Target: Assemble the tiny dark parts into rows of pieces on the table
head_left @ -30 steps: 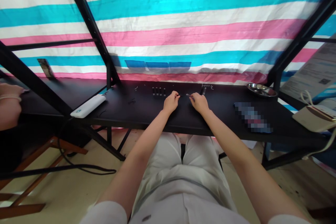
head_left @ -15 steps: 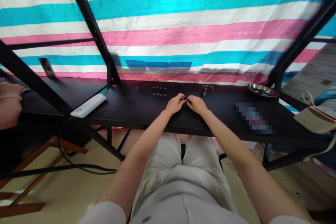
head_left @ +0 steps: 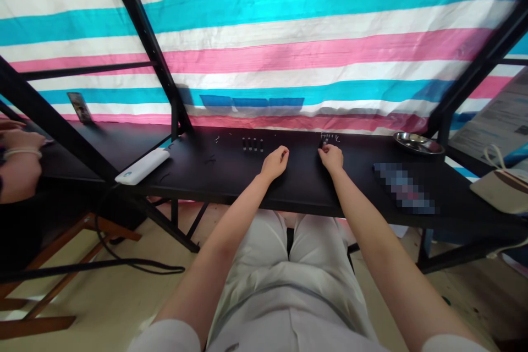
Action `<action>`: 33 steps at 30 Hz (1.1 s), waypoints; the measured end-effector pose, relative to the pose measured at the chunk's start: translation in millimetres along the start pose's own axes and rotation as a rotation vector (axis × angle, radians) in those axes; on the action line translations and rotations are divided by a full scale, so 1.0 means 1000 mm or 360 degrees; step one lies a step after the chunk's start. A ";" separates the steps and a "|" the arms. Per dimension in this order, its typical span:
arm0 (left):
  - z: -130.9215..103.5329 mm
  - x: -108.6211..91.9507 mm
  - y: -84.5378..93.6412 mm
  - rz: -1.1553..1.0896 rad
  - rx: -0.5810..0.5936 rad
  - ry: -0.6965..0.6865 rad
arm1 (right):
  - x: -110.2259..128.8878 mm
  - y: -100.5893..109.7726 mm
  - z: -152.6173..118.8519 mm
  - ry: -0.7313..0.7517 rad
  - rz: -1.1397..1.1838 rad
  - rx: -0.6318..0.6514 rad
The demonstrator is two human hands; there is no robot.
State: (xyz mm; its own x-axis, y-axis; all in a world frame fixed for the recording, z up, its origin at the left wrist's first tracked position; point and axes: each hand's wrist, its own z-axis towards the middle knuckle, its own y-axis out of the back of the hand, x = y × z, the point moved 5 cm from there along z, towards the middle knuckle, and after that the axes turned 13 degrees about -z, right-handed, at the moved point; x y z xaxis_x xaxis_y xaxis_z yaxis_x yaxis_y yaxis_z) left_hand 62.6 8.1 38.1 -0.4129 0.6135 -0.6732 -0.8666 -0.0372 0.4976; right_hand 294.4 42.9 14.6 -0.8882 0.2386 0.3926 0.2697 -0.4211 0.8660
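Note:
My left hand is closed above the black table, its fingers pinched; what they hold, if anything, is too small to make out. My right hand has its fingers together at the small dark pieces on the right, beside a row of tiny pale bits. Whether it grips one cannot be seen. Several small dark pieces with pale ends stand in a row, left of and beyond my left hand.
A white oblong device lies at the left. To the right are a metal dish, a blurred blue packet and a beige bag. Another person's arm reaches in at far left. Black frame posts flank the table.
My hands have come apart. The right one has moved right to the small dark pieces, while the left one stays in nearly the same place with its fingers together.

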 end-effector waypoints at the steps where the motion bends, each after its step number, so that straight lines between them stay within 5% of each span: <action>1: 0.000 0.000 0.000 0.0000 0.0004 0.0003 | 0.000 -0.001 0.001 -0.0015 -0.0004 0.0009; 33: 0.000 0.003 -0.001 -0.0002 0.0027 0.0064 | -0.014 -0.006 0.009 -0.0106 -0.0157 0.0068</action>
State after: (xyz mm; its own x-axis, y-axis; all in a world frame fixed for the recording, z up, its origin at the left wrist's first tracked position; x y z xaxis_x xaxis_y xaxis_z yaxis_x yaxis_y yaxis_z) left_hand 61.9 9.9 35.6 -0.4230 0.5813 -0.6950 -0.8623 -0.0228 0.5058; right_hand 308.5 49.9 6.6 -0.8850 0.3351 0.3233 0.1992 -0.3553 0.9133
